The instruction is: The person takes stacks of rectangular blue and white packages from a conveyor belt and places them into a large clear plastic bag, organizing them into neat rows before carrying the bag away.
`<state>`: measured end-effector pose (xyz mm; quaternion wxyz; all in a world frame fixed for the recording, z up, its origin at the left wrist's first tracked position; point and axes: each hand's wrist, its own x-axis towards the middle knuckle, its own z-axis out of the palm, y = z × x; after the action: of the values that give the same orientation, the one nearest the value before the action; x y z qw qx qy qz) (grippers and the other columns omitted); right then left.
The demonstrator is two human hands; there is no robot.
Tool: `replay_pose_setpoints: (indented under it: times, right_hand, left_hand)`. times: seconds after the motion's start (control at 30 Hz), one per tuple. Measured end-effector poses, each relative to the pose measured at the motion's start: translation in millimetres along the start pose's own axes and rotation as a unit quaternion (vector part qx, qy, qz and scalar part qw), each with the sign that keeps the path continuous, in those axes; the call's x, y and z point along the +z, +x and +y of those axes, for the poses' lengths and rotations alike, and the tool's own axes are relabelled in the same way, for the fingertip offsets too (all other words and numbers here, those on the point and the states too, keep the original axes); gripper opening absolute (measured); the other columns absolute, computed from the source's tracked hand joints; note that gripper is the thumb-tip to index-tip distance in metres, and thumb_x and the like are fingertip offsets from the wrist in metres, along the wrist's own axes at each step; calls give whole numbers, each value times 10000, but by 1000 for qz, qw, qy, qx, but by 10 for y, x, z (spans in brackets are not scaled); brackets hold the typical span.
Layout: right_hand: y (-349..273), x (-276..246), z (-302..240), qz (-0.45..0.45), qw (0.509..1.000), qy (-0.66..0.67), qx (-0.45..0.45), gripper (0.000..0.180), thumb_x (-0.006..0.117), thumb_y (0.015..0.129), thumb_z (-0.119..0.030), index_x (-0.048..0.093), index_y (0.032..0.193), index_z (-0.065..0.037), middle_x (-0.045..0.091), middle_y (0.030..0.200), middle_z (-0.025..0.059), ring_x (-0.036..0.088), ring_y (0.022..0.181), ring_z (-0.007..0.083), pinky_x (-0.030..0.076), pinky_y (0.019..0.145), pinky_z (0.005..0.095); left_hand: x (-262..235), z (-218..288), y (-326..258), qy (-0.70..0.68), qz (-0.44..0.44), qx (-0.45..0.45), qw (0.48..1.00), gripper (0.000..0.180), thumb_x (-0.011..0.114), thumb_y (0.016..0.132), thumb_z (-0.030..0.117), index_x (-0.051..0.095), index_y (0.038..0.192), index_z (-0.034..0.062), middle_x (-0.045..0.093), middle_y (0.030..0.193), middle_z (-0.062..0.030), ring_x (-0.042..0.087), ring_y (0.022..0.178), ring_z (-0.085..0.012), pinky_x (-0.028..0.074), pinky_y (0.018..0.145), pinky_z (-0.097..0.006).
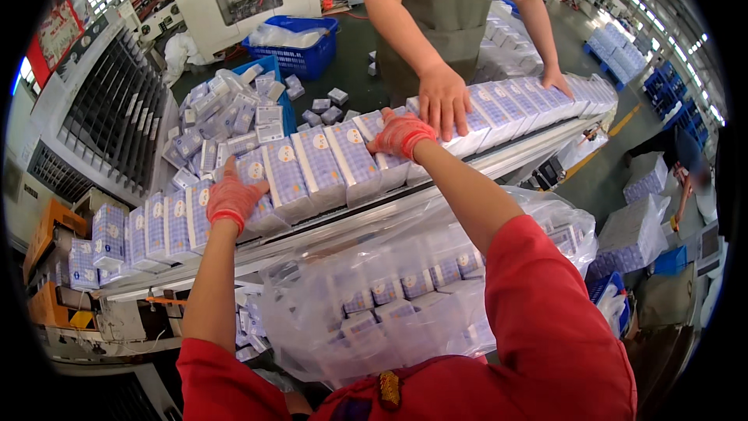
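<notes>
We see, from left to right: our left hand (pixel 231 199) in a red glove, fingers spread flat on the near end of a row of white-and-lilac wrapped packs (pixel 312 168); the row's long axis running right along the steel conveyor worktop (pixel 499 160); our right hand (pixel 400 134), fingers bent over the far end. A co-worker's bare hand (pixel 444 99) rests just beyond.
</notes>
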<state>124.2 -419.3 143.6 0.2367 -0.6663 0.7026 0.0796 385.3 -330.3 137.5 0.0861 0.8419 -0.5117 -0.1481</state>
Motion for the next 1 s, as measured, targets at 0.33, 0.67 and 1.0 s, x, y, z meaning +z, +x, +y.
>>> replay_pose_setpoints:
  times: [0.33, 0.67, 1.0]
  right_hand:
    - [-289, -109, 333, 122, 987, 78, -63, 811, 623, 559, -412, 301, 1236, -102, 438, 1134, 234, 447, 1042, 346, 377, 851, 405]
    - [-1422, -658, 1448, 386, 883, 170, -206, 788, 657, 577, -336, 322, 1182, 40, 506, 1010, 217, 518, 929, 275, 415, 768, 317]
    - [-1490, 880, 2976, 68, 990, 33, 115, 899, 656, 575, -461, 199, 1287, -158, 367, 1146, 219, 491, 955, 359, 411, 794, 405]
  left_hand:
    - [30, -75, -186, -94, 141, 143, 975, 751, 647, 639, 310, 278, 1255, 92, 506, 1036, -242, 507, 944, -343, 407, 792, -359]
    - [-690, 811, -1366, -274, 228, 327, 875, 716, 648, 622, 107, 312, 1254, 126, 469, 1052, -131, 486, 887, -169, 407, 792, -283]
    - [1622, 1291, -2428, 37, -6, 27, 999, 987, 679, 533, 398, 121, 1315, 172, 381, 1086, -296, 464, 931, -394, 405, 783, -393]
